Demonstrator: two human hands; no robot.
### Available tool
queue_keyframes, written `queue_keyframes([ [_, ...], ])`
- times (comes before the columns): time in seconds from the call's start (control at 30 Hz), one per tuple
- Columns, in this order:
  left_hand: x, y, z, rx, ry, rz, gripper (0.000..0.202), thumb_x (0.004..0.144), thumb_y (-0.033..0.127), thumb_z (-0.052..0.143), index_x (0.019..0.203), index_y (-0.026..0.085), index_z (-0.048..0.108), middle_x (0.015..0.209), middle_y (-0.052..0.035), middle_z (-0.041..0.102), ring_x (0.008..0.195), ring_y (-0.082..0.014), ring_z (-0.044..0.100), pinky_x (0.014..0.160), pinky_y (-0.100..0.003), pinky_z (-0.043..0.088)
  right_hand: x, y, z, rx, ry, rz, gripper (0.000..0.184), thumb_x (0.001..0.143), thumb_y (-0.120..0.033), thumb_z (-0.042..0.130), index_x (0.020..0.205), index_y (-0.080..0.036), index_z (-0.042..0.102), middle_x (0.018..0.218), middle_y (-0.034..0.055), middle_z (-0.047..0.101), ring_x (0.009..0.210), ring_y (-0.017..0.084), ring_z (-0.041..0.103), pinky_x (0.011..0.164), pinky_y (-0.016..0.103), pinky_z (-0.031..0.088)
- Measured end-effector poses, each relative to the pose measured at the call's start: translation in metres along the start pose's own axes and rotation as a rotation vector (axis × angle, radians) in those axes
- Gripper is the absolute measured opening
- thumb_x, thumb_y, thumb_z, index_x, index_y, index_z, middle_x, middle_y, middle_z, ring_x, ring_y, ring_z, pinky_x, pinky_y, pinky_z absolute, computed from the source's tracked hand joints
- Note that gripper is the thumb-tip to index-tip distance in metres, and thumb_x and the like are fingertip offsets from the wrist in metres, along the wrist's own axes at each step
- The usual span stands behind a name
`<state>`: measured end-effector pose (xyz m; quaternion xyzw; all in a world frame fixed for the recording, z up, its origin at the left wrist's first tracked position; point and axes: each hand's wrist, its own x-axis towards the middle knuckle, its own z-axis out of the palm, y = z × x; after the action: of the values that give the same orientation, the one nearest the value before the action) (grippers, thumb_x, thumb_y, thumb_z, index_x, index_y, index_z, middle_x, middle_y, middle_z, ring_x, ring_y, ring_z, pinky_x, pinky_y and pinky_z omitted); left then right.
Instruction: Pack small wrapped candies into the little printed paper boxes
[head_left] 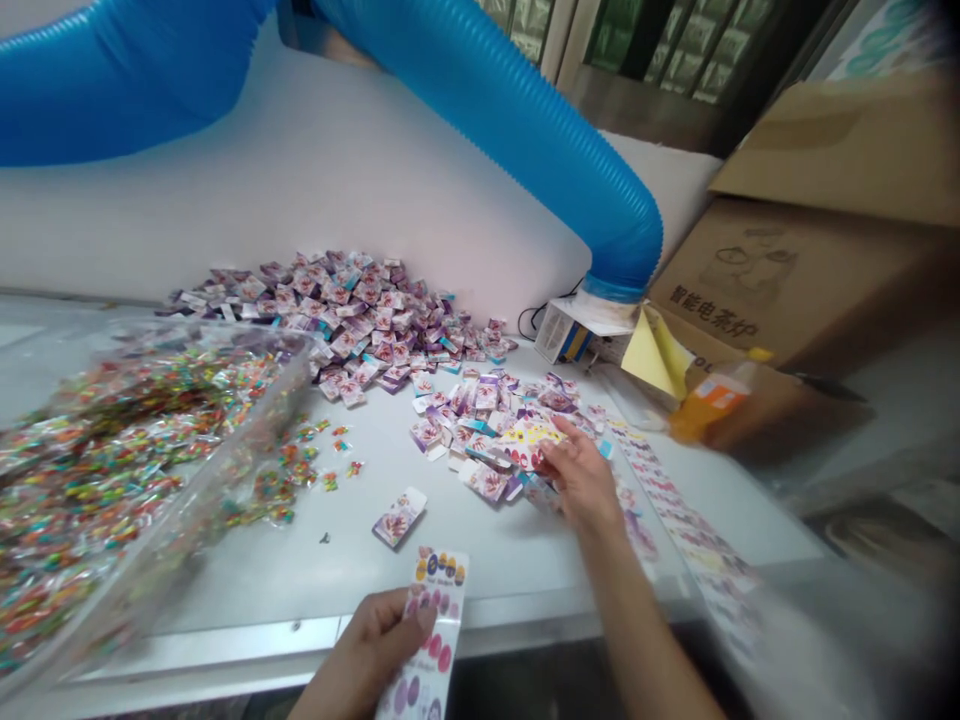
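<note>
My left hand (pixel 375 645) is closed on a long white sticker sheet (pixel 431 630) printed with coloured ovals, at the table's near edge. My right hand (pixel 581 480) reaches into a scatter of small purple-and-white packets (pixel 480 425) in the middle of the white table (pixel 315 560). Its fingers curl on a small card with yellow shapes (pixel 532 440). One lone packet (pixel 399 517) lies between my two hands. A larger heap of the same packets (pixel 352 310) sits farther back.
A clear plastic bag of colourful small pieces (pixel 112 470) fills the left side, with a few spilled beside it. A blue ribbed hose (pixel 525 130) arches overhead. Cardboard boxes (pixel 787 280), an orange bottle (pixel 709 400) and strips of stickers (pixel 675 510) lie on the right.
</note>
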<state>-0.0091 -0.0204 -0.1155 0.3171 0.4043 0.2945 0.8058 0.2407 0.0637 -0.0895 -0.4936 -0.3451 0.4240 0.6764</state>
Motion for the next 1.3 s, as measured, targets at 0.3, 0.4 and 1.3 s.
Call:
queue_keyframes([
  [0.3, 0.023, 0.032, 0.002, 0.143, 0.149, 0.168, 0.032, 0.069, 0.045, 0.072, 0.079, 0.016, 0.063, 0.066, -0.0011, 0.065, 0.055, -0.0129, 0.056, 0.053, -0.022, 0.040, 0.014, -0.019, -0.028, -0.373, -0.350, -0.100, 0.041, 0.075, -0.033, 0.068, 0.112, -0.020, 0.059, 0.073, -0.0033, 0.050, 0.068, 0.011, 0.049, 0.063, 0.025, 0.042],
  [0.4, 0.055, 0.051, 0.013, 0.375, 0.181, 0.322, 0.033, 0.074, 0.046, 0.063, 0.086, 0.015, 0.062, 0.072, -0.0035, 0.066, 0.062, -0.0171, 0.060, 0.058, -0.026, 0.044, 0.009, -0.025, -0.029, -0.388, -0.363, -0.129, 0.043, 0.078, -0.033, 0.065, 0.118, -0.022, 0.055, 0.074, -0.0034, 0.050, 0.069, 0.012, 0.049, 0.065, 0.025, 0.043],
  [1.3, 0.021, 0.041, 0.040, 0.230, 0.135, 0.369, 0.038, 0.068, 0.052, 0.071, 0.069, 0.015, 0.066, 0.061, 0.0000, 0.059, 0.062, -0.0151, 0.052, 0.060, -0.023, 0.039, -0.056, -0.034, 0.026, -0.735, -0.653, -0.179, 0.011, 0.081, -0.028, 0.064, 0.090, -0.022, 0.068, 0.084, 0.0014, 0.061, 0.076, 0.015, 0.057, 0.064, 0.024, 0.043],
])
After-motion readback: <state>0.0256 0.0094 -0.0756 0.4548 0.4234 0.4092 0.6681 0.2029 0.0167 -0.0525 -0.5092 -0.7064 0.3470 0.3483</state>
